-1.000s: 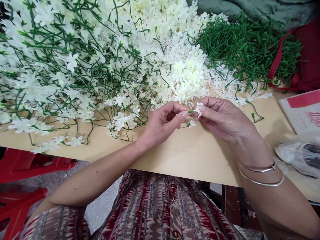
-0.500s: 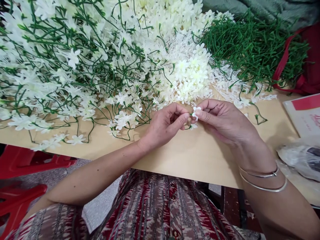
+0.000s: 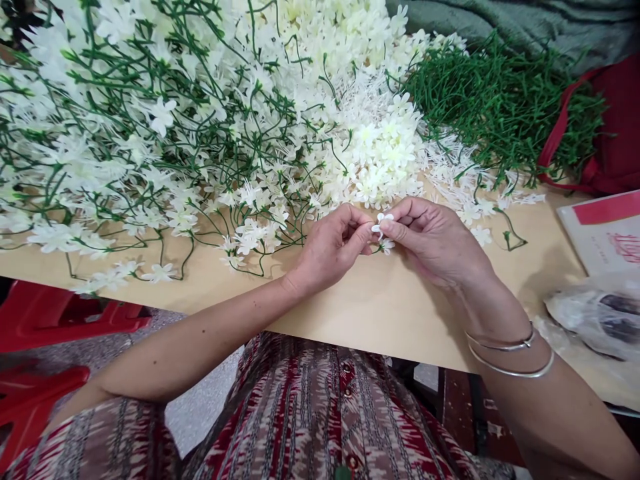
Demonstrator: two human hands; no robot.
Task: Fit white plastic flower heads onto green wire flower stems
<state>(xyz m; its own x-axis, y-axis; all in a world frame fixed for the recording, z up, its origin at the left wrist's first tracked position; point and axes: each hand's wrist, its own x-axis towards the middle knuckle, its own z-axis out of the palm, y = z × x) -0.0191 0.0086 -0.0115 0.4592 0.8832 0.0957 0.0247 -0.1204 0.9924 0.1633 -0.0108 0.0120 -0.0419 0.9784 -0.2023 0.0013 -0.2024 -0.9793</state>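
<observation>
My left hand [image 3: 333,245] and my right hand [image 3: 435,237] meet fingertip to fingertip over the tan table [image 3: 380,313]. My right thumb and forefinger pinch a small white flower [image 3: 383,220]. My left thumb and forefinger pinch a thin green stem [image 3: 373,248], which carries another small white bloom [image 3: 386,245] below the fingers. The flower sits right against my left fingertips. Just behind both hands lies a mound of loose cream flower heads [image 3: 385,153].
Finished sprays of white flowers on green stems [image 3: 150,140] cover the table's left and back. A heap of bare green stems [image 3: 500,107] lies back right, by a red bag [image 3: 600,127]. A red-and-white booklet [image 3: 605,230] and a plastic bag [image 3: 595,317] sit at right. Red stools [image 3: 60,320] stand lower left.
My right hand has slid the white flower a little leftward until it meets my left fingertips. The view shifted slightly.
</observation>
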